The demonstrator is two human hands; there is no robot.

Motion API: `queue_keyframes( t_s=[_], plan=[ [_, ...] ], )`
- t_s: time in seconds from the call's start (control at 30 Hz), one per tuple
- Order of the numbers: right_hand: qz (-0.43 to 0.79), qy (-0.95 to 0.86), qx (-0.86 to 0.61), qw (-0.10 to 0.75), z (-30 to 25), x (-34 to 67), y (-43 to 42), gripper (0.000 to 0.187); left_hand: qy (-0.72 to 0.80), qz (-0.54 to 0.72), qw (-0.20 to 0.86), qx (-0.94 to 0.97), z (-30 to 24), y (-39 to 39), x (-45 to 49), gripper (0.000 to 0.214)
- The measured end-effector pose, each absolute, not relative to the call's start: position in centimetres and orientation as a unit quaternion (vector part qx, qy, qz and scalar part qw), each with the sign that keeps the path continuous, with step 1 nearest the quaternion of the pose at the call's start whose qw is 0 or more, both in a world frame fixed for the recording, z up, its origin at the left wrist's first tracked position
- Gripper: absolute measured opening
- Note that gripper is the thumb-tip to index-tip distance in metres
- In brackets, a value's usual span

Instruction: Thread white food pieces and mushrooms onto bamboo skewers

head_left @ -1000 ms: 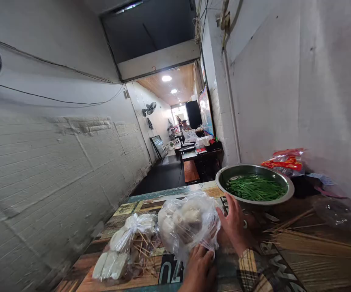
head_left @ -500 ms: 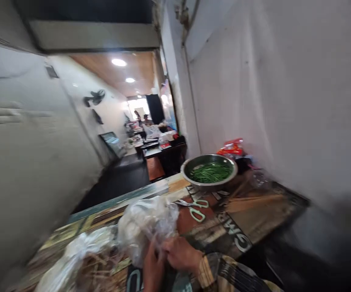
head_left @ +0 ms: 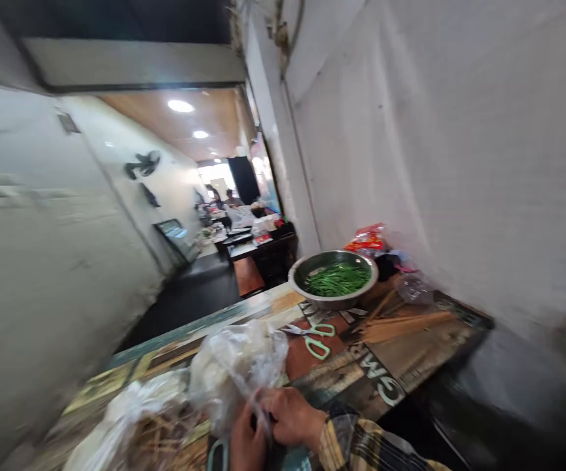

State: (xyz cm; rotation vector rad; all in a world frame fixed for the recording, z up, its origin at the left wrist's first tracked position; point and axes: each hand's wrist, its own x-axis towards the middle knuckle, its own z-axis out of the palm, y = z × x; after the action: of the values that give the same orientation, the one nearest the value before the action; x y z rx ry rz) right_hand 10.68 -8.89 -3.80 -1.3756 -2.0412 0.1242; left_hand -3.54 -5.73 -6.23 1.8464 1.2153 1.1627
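A clear plastic bag (head_left: 236, 366) with pale contents lies on the patterned table in front of me. My left hand (head_left: 248, 438) and my right hand (head_left: 290, 412) come together at its near end, fingers closed on the gathered plastic. The twisted end of the bag runs up between them. Just beyond my right hand lie scissors (head_left: 318, 341) with pale green handles, their blades pointing left. To the left, a second plastic bag (head_left: 125, 418) stands open around brown, stick-like pieces.
A metal bowl (head_left: 332, 301) of green cut stalks stands at the table's far side. Behind it are a red package (head_left: 367, 239) and a crumpled clear bag (head_left: 414, 289). A white wall (head_left: 434, 163) borders the right. People sit far back in the room.
Both hands stay at the bag's neck, and the twisted plastic now shows more plainly between them. The view has shifted slightly; the bowl and scissors stay in place on the table.
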Motion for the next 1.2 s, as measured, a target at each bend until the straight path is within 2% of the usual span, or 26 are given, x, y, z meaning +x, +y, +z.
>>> queue_keyframes(
  t_s=[0.3,0.43,0.53,0.6,0.67,0.77,0.9,1.03,1.2],
  plan=[
    [0.112,-0.807,-0.43,0.39,-4.6,10.3,-9.3,0.03,0.449,0.511,0.313,0.663,-6.0,-7.2,-3.0,0.034],
    [0.086,-0.689,-0.499,0.518,-4.0,11.9,-9.1,0.024,0.443,0.514,0.304,0.669,-6.1,-7.6,-2.9,0.025],
    [0.011,-0.564,-0.543,0.622,-1.4,12.8,-8.9,0.032,0.431,0.507,0.294,0.686,-6.2,-7.7,-2.6,0.023],
    [-0.062,-0.568,-0.521,0.635,1.4,12.3,-8.9,0.044,0.402,0.506,0.29,0.706,-5.9,-8.0,-2.4,0.023],
    [-0.116,-0.638,-0.491,0.582,4.1,10.6,-8.7,0.062,0.374,0.502,0.276,0.729,-5.5,-8.3,-2.2,0.025],
    [-0.145,-0.72,-0.488,0.471,5.9,7.8,-7.4,0.078,0.372,0.477,0.233,0.762,-5.1,-8.7,-1.7,0.029],
    [-0.097,-0.701,-0.625,0.33,2.3,7.2,-4.8,0.088,0.385,0.43,0.177,0.798,-5.2,-8.7,-1.5,0.036],
    [-0.04,-0.672,-0.709,0.21,-3.5,9.7,-3.8,0.08,0.376,0.428,0.142,0.81,-5.1,-8.9,-1.5,0.037],
    [-0.1,-0.707,-0.675,0.185,-6.8,10.8,-5.0,0.062,0.399,0.45,0.11,0.791,-5.1,-11.7,-2.4,0.035]
  ],
)
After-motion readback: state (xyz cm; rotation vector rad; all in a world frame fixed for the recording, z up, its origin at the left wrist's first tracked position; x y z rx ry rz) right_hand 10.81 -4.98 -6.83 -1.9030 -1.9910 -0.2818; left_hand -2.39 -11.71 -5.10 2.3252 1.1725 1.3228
